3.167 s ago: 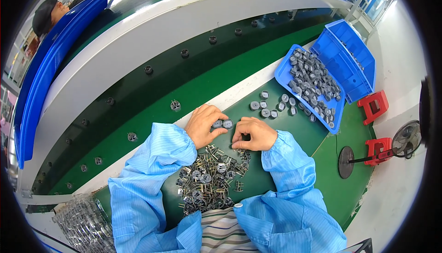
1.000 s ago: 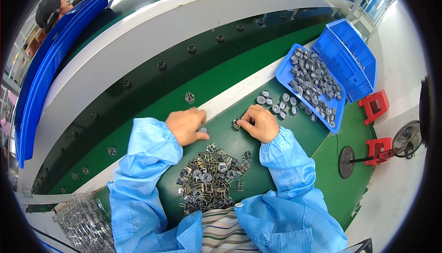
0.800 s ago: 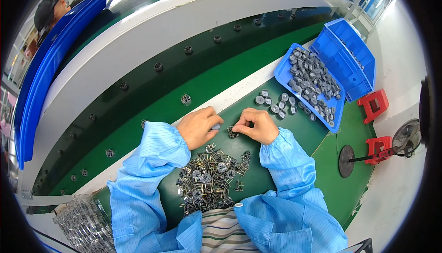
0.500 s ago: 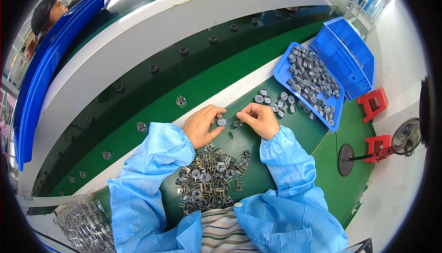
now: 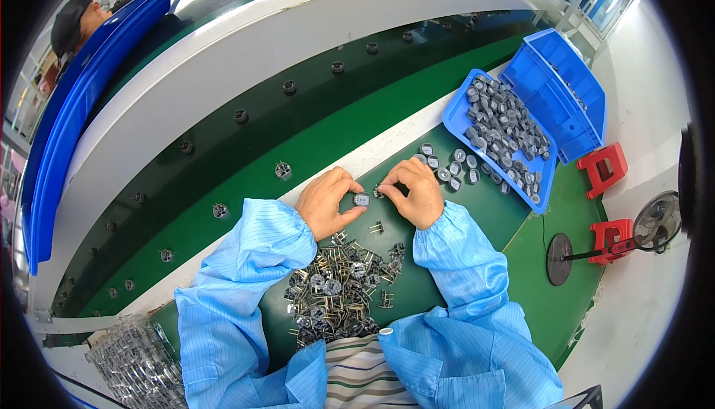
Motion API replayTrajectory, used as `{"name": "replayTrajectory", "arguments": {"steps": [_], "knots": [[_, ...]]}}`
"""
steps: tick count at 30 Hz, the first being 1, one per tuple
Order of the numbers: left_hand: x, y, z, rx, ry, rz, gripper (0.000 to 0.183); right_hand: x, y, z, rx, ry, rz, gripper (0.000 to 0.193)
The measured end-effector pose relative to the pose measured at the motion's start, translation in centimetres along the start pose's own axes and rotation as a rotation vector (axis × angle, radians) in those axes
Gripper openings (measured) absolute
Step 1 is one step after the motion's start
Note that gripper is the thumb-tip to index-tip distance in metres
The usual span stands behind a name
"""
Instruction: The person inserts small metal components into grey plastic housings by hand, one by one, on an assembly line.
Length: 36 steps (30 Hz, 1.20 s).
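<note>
Between thumb and fingers, my left hand (image 5: 325, 204) grips a small round grey plastic housing (image 5: 361, 199), its face turned up. Just right of it, my right hand (image 5: 415, 195) pinches a small dark part with metal pins (image 5: 378, 192), partly covered by the fingertips. One loose pin piece (image 5: 377, 227) lies on the green tabletop below the hands. Nearer to me is a heap of dark parts with brass pins (image 5: 331, 290). Several grey housings (image 5: 455, 168) lie beyond my right hand.
A blue tray (image 5: 456, 117) heaped with grey housings stands at the right, beside a blue bin (image 5: 555, 89). Past a white ledge (image 5: 387, 145), a green conveyor belt (image 5: 335, 130) carries spaced parts. Red stools (image 5: 602, 169) and a fan (image 5: 657, 219) stand right; another person (image 5: 71, 26) is far left.
My right hand has moved slightly left with the pinned part, closer to the housing in my left hand. Parts on the belt have shifted left.
</note>
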<state>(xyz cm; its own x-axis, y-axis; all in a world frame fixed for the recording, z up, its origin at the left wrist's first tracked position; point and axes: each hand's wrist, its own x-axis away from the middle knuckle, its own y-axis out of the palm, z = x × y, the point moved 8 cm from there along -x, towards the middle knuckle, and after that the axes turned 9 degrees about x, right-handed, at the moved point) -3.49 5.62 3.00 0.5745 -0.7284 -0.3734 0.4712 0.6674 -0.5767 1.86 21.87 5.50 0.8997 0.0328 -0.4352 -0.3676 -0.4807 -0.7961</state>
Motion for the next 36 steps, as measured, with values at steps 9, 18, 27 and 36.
{"name": "replayTrajectory", "arguments": {"steps": [9,18,27,36], "knots": [[0.1,0.1,-0.2,0.012,0.001,0.007,0.033,-0.2,0.4,0.3,-0.137,0.066,0.052,0.024],[0.1,0.3,-0.4,0.02,-0.028,-0.019,0.031,-0.1,1.6,0.1,-0.167,0.006,-0.016,0.011],[0.1,0.3,-0.6,0.006,-0.013,-0.025,0.036,-0.1,2.1,-2.0,-0.096,-0.103,0.048,0.014],[0.1,0.3,-0.5,-0.011,-0.044,-0.043,0.036,0.0,2.3,-2.4,0.008,-0.118,0.011,0.017]]}}
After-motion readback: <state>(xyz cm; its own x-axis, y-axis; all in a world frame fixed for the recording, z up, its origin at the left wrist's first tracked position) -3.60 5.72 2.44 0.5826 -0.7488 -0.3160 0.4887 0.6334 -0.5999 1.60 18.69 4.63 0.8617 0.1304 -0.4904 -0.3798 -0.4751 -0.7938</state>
